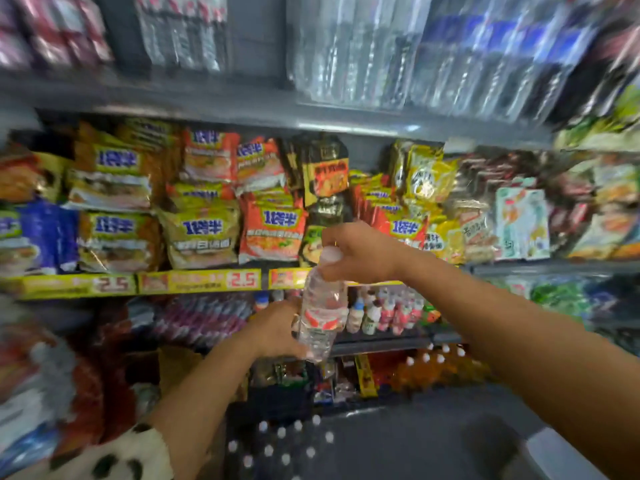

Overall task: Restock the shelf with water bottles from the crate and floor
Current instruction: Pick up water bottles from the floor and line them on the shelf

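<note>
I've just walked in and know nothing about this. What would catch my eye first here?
A clear water bottle in mid-frame, the right hand gripping its cap end and the left hand gripping its lower body. Behind it, bright noodle packets crowd a shelf with yellow price strips.

Shelf (242, 114) (grey); noodle packets (204, 233) below

shop: stocked shelves (242, 114) w/ price tags (199, 281)
</note>
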A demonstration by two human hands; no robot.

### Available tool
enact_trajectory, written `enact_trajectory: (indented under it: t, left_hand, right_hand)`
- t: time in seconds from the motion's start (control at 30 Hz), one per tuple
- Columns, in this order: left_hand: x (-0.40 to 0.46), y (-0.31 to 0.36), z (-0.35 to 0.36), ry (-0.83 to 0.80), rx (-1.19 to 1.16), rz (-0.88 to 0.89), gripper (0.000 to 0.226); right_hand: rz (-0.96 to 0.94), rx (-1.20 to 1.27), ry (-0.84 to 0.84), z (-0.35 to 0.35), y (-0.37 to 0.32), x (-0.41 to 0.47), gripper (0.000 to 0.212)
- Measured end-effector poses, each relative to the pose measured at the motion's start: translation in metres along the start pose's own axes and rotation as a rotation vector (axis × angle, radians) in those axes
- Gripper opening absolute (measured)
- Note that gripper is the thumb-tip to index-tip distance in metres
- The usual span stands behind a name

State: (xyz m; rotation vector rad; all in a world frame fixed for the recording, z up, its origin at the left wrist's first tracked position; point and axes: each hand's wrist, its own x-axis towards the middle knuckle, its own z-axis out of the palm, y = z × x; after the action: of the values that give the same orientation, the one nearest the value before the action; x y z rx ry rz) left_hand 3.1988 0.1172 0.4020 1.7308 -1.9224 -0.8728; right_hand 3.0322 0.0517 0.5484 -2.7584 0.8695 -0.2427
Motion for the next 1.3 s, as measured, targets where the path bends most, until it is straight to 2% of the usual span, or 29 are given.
enact_trajectory:
  t: [0.2,0.37,0.53,0.67,0.8,0.97,1.07,1.2,1.3]
  left_hand:
    - [-0.037,0.063,-0.066,0.105,-0.133,0.064,0.057]
    - [-0.038,0.090,-0.116,0.192,-0.170,0.078,0.044]
    - [-0.023,0.114,-0.172,0.328,-0.165,0.094,0.055]
    - [-0.013,0.135,-0.215,0.375,-0.115,0.096,0.046]
    - [-0.008,0.151,-0.246,0.436,-0.081,0.084,0.046]
    - [0.000,0.157,-0.285,0.483,0.022,0.057,0.057]
    - [0.003,0.161,-0.305,0.482,0.037,0.057,0.066]
    - [0.011,0.168,-0.340,0.444,-0.056,0.098,0.049]
    - [0.023,0.168,-0.369,0.428,-0.068,0.112,0.046]
  right_hand:
    - [-0.019,0.038,0.121,-0.081,-0.044,0.011,0.033]
    - [-0.029,0.246,0.206,-0.129,-0.052,0.036,0.026]
    - [-0.135,0.364,0.292,-0.176,-0.047,0.071,0.033]
    - [-0.202,0.351,0.266,-0.211,-0.041,0.096,0.047]
    - [-0.236,0.213,0.199,-0.241,-0.045,0.108,0.052]
    - [-0.250,0.038,0.128,-0.267,-0.056,0.123,0.029]
    - [-0.242,0.035,0.141,-0.279,-0.065,0.141,0.024]
    - [-0.259,0.113,0.216,-0.299,-0.076,0.164,0.024]
    - [-0.234,0.152,0.280,-0.310,-0.082,0.185,0.022]
